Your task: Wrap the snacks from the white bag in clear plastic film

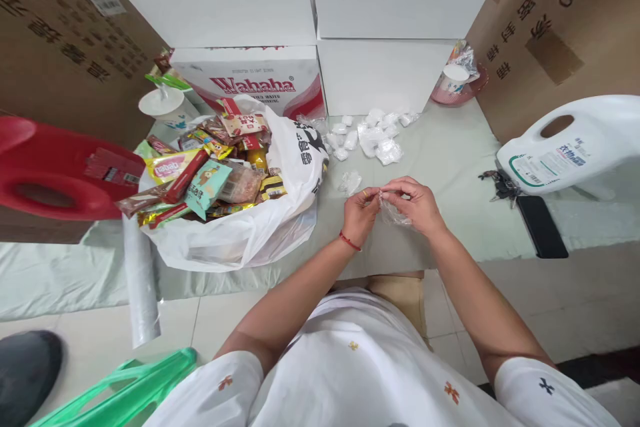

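Pale green cloth (465, 180) spreads below stacked white boxes (385, 77). Clear, crinkled plastic (395, 215) hangs at the meeting fingertips of the left hand (361, 211) and right hand (417, 203), both pinching its gathered upper part. Just beyond lies another crumpled clear piece (350, 182); farther off, lumpy white bundles (387, 150) cluster. Leftward, a glossy white bag (280, 227) bulges with foil-bright snacks (207, 187).
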Action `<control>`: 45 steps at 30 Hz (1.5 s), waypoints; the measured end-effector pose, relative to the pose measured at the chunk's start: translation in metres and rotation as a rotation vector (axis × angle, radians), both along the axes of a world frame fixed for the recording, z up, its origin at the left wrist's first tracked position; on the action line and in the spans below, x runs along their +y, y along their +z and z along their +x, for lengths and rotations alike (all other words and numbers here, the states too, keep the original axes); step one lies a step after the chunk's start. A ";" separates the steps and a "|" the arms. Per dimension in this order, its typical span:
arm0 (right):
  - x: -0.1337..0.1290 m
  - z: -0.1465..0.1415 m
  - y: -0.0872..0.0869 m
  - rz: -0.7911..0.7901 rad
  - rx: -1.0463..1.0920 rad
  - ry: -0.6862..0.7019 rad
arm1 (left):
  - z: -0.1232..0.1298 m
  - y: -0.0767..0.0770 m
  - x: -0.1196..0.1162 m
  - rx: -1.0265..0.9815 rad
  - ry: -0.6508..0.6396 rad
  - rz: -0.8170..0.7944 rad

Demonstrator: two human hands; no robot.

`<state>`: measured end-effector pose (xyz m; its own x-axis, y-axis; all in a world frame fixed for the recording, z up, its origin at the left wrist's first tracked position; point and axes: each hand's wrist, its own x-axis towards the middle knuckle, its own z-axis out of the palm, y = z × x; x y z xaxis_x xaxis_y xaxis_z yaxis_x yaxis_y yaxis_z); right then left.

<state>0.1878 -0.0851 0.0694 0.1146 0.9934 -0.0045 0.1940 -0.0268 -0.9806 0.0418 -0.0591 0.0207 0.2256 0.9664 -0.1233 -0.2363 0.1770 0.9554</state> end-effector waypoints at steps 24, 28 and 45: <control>-0.011 -0.007 0.011 0.412 -0.352 -0.421 | -0.027 0.019 0.020 0.135 0.204 -0.102; -0.042 -0.019 0.030 0.654 -0.521 -0.502 | -0.028 0.029 0.013 0.112 0.189 -0.109; -0.022 -0.030 0.004 0.115 0.060 -0.122 | -0.030 0.049 -0.014 -0.104 -0.017 -0.025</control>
